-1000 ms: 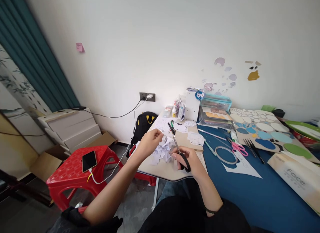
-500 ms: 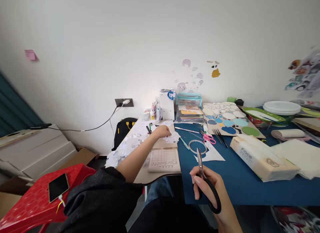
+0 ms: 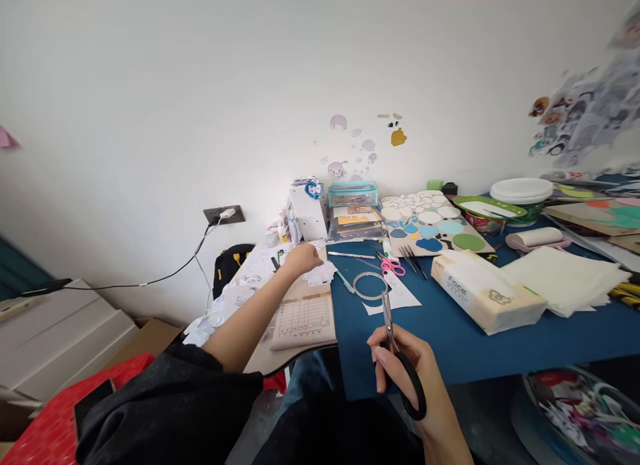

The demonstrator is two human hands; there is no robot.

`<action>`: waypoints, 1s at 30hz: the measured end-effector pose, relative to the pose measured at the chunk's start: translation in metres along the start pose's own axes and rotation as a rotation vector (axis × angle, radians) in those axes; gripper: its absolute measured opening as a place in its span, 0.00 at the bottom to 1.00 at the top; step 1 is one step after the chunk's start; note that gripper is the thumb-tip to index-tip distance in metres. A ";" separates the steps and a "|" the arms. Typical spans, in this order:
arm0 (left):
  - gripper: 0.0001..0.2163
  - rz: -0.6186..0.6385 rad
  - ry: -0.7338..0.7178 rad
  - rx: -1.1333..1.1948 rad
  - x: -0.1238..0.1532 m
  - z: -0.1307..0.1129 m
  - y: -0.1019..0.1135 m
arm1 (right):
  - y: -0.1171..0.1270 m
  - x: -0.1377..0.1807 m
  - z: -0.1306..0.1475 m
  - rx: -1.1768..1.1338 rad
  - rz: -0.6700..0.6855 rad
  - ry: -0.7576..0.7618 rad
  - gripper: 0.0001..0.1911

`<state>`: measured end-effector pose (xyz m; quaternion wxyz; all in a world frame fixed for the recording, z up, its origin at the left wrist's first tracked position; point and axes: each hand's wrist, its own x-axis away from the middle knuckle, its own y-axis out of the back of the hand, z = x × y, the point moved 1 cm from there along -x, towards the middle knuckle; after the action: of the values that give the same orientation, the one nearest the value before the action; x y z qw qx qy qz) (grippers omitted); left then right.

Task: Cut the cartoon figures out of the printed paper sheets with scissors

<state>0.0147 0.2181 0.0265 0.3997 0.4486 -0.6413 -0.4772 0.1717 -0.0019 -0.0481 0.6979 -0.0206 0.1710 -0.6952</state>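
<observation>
My right hand grips black-handled scissors, their narrow blades pointing up and away from me, close together. Stretched forward over the pale desk, my left hand has its fingers curled closed beside a white paper cut-out with fine line drawings. What its fingertips hold, if anything, is hidden. A printed form booklet lies nearer to me, below that hand. Beyond the scissors' tips are a white paper scrap and a clear ring-shaped tape roll on the blue mat.
Pink scissors, tweezers and a pale green pen lie behind the ring. A tissue pack stands to the right. Loose paper scraps spread at left. A bin of scraps sits below the desk.
The view has swung right, so the desk items appear farther left. My left hand stays by the cut-out with its fingers closed. My right hand still holds the scissors.
</observation>
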 end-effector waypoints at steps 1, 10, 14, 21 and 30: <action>0.11 -0.026 -0.051 0.007 0.004 -0.008 -0.002 | 0.002 -0.001 0.000 -0.010 -0.015 0.013 0.08; 0.12 0.053 -0.476 0.052 0.035 -0.097 -0.053 | 0.015 -0.006 -0.005 -0.071 -0.203 0.008 0.11; 0.17 0.018 -0.376 0.011 0.029 -0.114 -0.067 | 0.016 -0.005 -0.005 -0.083 -0.216 0.014 0.11; 0.15 0.045 -0.207 -0.011 0.016 -0.123 -0.075 | 0.019 -0.006 -0.008 -0.110 -0.215 0.016 0.12; 0.12 0.054 -0.070 0.197 0.008 -0.129 -0.082 | 0.017 -0.010 -0.018 -0.079 -0.200 -0.003 0.15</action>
<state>0.1491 0.1660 -0.0229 0.3437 0.4512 -0.7106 -0.4164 0.1838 0.0121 -0.0678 0.6238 -0.0662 0.1946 -0.7540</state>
